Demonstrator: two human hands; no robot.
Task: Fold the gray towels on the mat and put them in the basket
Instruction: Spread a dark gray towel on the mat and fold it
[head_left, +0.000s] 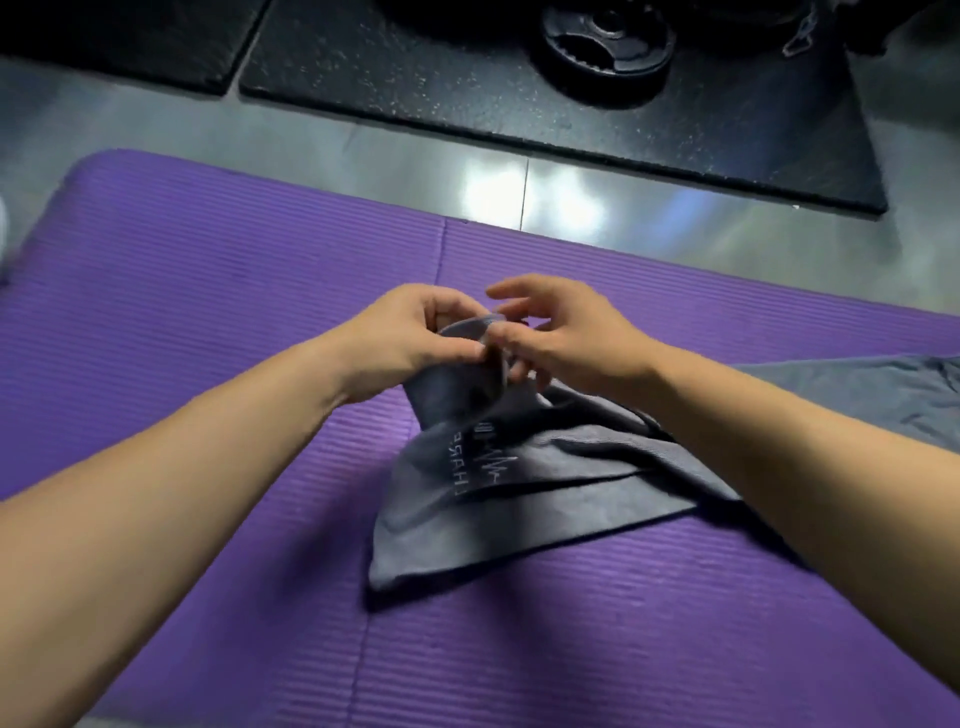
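Two pinches on gray towel (524, 499) corner: left hand (410, 340), right hand (569, 338), above mat (208, 312).

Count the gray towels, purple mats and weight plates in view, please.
Gray towels: 2 (held towel, towel at right)
Purple mat: 1
Weight plate: 1
Total: 4

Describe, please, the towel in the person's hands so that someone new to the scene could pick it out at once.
A purple mat fills the lower frame. Near its middle lies a crumpled gray towel, its top corner lifted by the left hand and right hand. Unlike the other towel at the right edge, it bears white lettering.
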